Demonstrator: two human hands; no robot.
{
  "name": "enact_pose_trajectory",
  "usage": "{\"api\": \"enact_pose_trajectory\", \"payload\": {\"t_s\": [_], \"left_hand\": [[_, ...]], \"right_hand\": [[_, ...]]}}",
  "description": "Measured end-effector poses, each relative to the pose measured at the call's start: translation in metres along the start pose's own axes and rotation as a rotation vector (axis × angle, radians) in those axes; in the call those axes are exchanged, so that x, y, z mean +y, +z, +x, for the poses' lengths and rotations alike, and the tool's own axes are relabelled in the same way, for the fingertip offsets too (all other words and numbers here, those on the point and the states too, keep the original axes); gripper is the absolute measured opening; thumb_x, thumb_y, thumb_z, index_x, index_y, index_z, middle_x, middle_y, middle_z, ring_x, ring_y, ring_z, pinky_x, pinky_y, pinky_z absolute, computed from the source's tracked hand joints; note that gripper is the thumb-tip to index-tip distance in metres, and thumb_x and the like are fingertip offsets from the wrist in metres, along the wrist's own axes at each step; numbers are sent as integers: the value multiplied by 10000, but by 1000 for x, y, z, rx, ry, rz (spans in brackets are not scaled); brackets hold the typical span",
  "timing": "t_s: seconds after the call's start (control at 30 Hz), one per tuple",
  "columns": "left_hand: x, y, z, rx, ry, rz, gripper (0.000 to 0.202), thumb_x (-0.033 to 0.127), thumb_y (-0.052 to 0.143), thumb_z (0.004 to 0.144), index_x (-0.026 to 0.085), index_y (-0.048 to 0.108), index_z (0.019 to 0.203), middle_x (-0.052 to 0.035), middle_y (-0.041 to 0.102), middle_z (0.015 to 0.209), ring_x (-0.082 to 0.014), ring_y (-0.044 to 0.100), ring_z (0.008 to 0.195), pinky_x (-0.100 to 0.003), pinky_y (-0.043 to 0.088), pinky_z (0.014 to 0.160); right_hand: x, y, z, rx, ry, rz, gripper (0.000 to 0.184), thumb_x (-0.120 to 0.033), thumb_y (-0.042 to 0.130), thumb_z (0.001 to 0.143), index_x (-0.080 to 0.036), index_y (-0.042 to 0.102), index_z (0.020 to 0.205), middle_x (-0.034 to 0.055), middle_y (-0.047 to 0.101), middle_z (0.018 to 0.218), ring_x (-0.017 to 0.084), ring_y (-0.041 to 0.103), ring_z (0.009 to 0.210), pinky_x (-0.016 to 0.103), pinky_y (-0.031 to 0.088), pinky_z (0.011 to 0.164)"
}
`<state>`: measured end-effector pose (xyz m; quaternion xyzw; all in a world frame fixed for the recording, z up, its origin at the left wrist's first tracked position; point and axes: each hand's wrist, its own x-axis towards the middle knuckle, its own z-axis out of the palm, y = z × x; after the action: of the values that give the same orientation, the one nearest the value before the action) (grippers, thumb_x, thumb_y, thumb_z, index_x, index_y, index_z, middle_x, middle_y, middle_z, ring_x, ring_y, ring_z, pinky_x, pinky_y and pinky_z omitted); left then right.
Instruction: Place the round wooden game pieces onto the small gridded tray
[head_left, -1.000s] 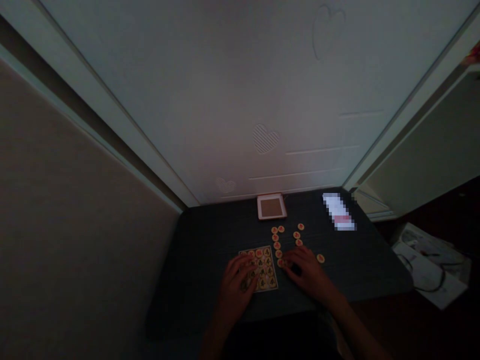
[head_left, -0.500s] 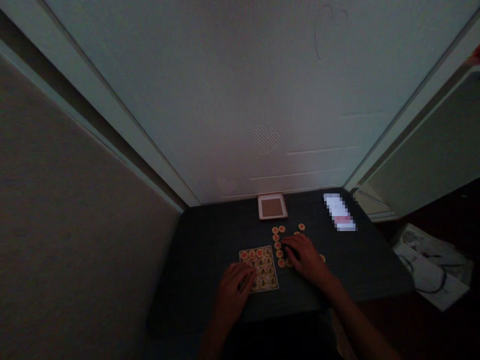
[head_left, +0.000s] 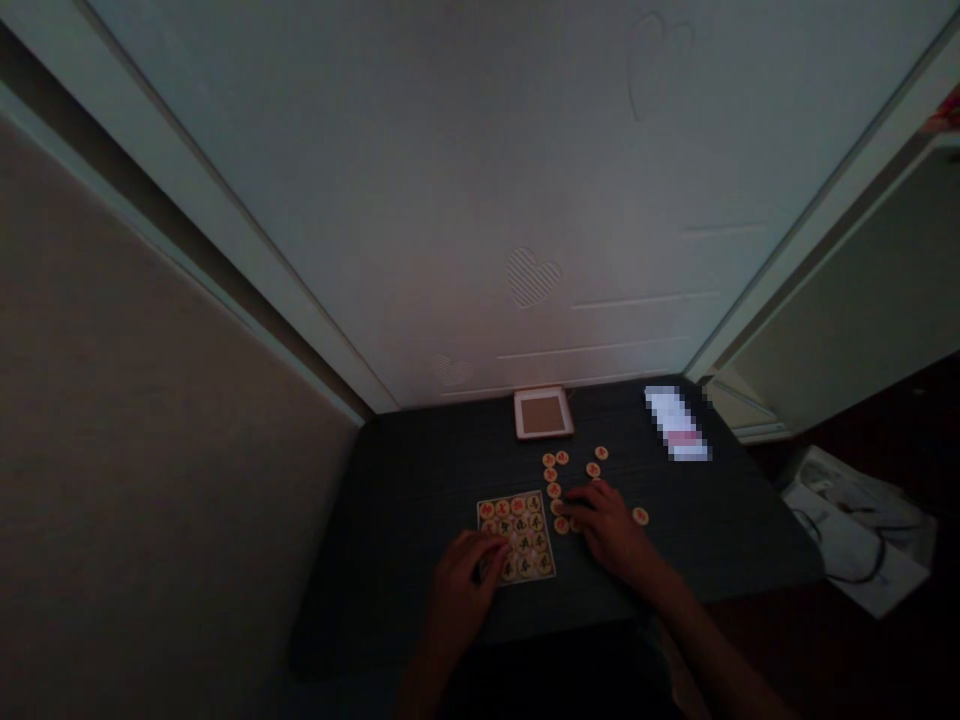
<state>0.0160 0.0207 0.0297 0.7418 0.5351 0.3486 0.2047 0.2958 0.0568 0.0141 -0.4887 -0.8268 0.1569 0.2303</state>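
A square tray [head_left: 554, 560] holds rows of round xiangqi pieces [head_left: 524, 566] with red and black characters. My left hand [head_left: 459, 580] is over the tray's left side, thumb and fingertips drawn together. Whatever is between them, if anything, is hidden. To the right of the tray, my right hand [head_left: 611, 525] is palm down with fingers stretched out. Its fingertips reach a loose piece [head_left: 556, 507] in a column of red-marked pieces [head_left: 550, 475]. The hand partly covers another piece [head_left: 576, 525] beneath its fingers.
More loose pieces lie beyond and beside my right hand, one piece [head_left: 640, 516] to its right. A pale square box or lid [head_left: 543, 414] sits at the back of the dark table [head_left: 420, 460]. A blurred-out phone-like slab [head_left: 677, 424] lies back right. White bags [head_left: 862, 540] are beyond the right edge.
My right hand has drawn slightly nearer to me, its fingertips shifting down the column of loose pieces. One piece behind it shows more fully. The left hand has barely moved.
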Motion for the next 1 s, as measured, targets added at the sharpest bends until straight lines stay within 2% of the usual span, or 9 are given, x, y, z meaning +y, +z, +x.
{"api": "enact_pose_trajectory", "payload": {"t_s": [0.17,0.47,0.63,0.8,1.0], "left_hand": [[3,-1,3,-1,1,-18,135,320,612,968,262,734,967,-35,771,930,-214,741,870,-378,616,830],[2,5,0,-3,6,-17,115,292,623,961,261,733,975,-22,780,936,-205,743,884,-369,611,846],[5,8,1,-5,20,-27,128,298,613,966,260,733,984,-22,780,936,-197,748,872,-357,620,834],[13,8,2,-7,45,-33,124,287,616,961,268,739,960,-19,788,917,-197,756,853,-358,627,833],[19,9,1,-15,42,-59,133,296,612,961,268,740,940,-25,791,916,-203,762,852,-371,630,852]], "right_hand": [[10,0,-8,17,27,-37,508,-19,550,882,-309,691,1275,81,683,1243,299,569,1172,501,498,964],[27,-9,-34,74,56,-73,444,-65,568,886,-298,701,1239,69,700,1271,302,602,1145,521,508,943],[24,0,-57,138,98,-85,296,-162,600,927,-290,714,1168,63,743,1190,303,642,1089,517,516,912],[14,9,-68,215,124,-66,149,-263,653,931,-285,723,1061,57,769,1089,299,674,1045,548,483,986],[2,6,-65,185,136,-4,165,-209,636,937,-269,692,1080,60,774,1034,279,698,971,509,516,943]]}}
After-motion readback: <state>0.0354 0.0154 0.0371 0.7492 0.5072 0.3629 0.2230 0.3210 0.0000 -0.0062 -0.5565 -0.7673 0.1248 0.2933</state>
